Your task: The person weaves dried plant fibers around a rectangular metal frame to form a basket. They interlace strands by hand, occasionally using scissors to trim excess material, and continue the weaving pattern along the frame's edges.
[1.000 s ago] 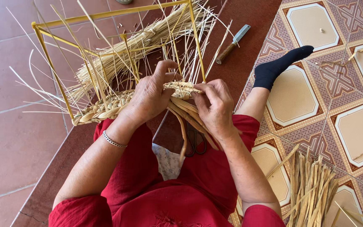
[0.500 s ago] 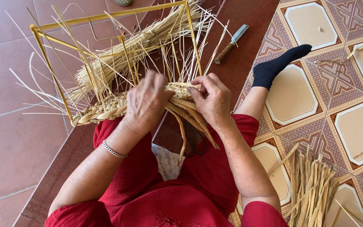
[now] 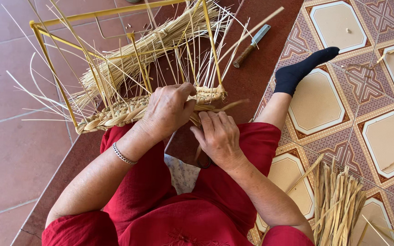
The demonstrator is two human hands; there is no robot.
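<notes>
Underfoot, plain terracotta floor tiles [image 3: 14, 150] are seen on one side and patterned tiles [image 3: 370, 91] on the other, divided by a dark red-brown strip [image 3: 261, 68] where a knife [image 3: 251, 45] lies. A yellow wire frame [image 3: 115, 11] with a woven straw band [image 3: 124, 111] is propped against the red-clad lap. The band is clasped by the left hand [image 3: 167, 109]; straw strands are pinched by the right hand [image 3: 220, 136]. Loose straw [image 3: 338, 200] is piled nearby.

Plain terracotta floor tiles [image 3: 10, 150] run down the left, while patterned tiles [image 3: 365, 91] with cream octagons (brown ornament between them) spread across the right. Between the two lies a dark reddish-brown strip [image 3: 270, 59], all in bright, even light.
</notes>
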